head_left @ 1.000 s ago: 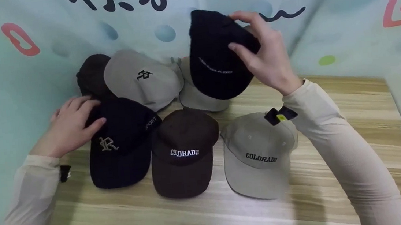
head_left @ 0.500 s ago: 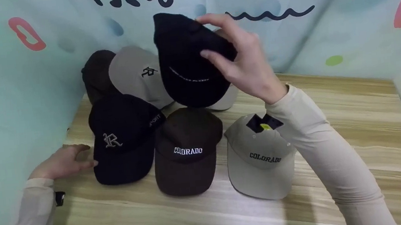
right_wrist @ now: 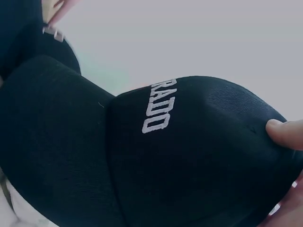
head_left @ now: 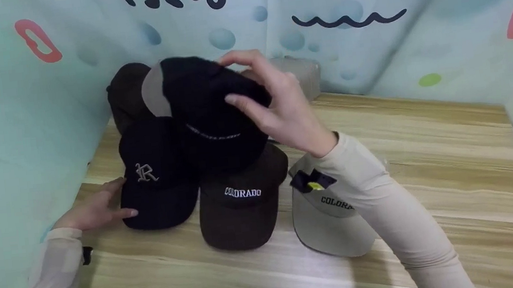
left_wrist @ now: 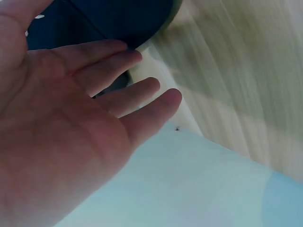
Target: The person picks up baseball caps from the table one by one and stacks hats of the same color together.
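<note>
The black cap point(head_left: 200, 97) is pinched between the thumb and fingers of the right hand point(head_left: 283, 108), by the side of its crown. The left hand point(head_left: 91, 211) is held with its fingers extended and partly parted, as is shown in the left wrist view; its thumb is laid at the brim edge of a navy cap point(head_left: 159, 186), on which an R-like monogram is embroidered.

The black cap is tilted, with its brim pointed toward the wearer of the head camera, and the white letters "RADO" are seen on it from the right wrist. A grey cap point(head_left: 153, 92) is mostly covered by it in the head view, as are the upper parts of the navy cap and a brown cap point(head_left: 242, 220); whether any of these is touched by it cannot be told.

The brown cap is marked "COLORADO". Beside it, a beige cap point(head_left: 331, 231) is partly hidden by the right sleeve point(head_left: 383, 188). A dark brown cap point(head_left: 127, 93) is placed behind the navy one. The wood-grained table point(head_left: 251, 285) is backed by a printed cloth point(head_left: 370, 57).
</note>
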Demonstrator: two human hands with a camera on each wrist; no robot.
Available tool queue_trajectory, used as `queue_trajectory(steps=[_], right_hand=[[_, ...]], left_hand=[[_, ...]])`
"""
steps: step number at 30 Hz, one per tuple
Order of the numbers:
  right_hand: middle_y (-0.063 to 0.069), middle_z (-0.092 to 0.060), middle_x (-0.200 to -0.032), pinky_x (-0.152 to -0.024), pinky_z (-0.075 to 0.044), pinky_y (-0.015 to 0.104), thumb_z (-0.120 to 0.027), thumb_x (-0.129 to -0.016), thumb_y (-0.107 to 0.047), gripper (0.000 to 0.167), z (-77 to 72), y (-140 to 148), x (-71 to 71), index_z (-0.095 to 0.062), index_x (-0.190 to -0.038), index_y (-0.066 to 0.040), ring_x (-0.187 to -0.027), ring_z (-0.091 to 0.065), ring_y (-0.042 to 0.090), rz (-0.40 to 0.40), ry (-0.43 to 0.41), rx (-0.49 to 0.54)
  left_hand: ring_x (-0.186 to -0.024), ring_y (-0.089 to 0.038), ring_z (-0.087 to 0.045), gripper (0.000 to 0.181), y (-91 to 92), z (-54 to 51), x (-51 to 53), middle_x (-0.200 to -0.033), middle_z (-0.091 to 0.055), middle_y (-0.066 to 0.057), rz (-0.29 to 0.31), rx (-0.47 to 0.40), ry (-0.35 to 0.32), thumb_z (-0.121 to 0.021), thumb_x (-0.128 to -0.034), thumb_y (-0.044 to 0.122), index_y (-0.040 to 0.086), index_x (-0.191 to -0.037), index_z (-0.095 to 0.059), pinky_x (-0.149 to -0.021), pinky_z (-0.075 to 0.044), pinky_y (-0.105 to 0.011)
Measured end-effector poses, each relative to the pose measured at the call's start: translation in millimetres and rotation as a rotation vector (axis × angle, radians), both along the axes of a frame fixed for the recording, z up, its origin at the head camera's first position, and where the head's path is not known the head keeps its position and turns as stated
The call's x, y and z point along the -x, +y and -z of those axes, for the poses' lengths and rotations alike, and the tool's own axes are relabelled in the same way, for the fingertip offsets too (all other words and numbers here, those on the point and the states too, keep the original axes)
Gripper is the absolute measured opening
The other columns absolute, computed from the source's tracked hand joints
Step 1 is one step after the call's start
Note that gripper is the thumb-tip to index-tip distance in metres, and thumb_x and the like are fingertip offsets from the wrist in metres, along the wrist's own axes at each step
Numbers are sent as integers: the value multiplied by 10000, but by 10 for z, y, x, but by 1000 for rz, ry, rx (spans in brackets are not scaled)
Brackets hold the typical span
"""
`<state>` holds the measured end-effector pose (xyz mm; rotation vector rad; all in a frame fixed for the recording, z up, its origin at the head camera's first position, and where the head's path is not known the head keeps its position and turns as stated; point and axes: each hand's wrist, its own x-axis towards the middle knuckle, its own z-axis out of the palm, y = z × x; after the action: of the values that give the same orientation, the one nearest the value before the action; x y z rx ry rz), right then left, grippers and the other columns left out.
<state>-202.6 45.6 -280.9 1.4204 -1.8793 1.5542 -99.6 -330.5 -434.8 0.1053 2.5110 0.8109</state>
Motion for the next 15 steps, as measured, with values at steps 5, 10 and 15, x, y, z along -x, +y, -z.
queue_trajectory(steps=[5, 10, 15], right_hand=[[167, -590, -1222, -821, -508, 323, -633, -911, 8, 356, 99, -197, -102, -508, -1229, 109, -934, -654, 133, -92, -35, 38], [222, -565, -1231, -913, -475, 339, -628, -901, 44, 366, 209, -459, -221, -502, -1232, 139, -1068, -600, 119, -178, -86, 77], [185, -577, -1246, -954, -437, 289, -618, -907, 46, 361, 327, -715, -322, -505, -1245, 105, -1116, -557, 40, -230, -180, 4]], left_hand=[[-1306, -609, -124, 923, -14, 18, 36, -1426, -131, -462, 17, -36, 22, -725, -870, 230, -203, -1426, -128, -1036, -162, -664], [-1297, -613, -149, 824, -73, -28, 58, -1422, -150, -461, 30, -18, 30, -670, -915, 200, -215, -1414, -163, -1024, -187, -669], [-1278, -617, -196, 723, -154, -111, 43, -1421, -177, -452, 43, 34, 102, -615, -949, 168, -198, -1419, -204, -1000, -224, -677]])
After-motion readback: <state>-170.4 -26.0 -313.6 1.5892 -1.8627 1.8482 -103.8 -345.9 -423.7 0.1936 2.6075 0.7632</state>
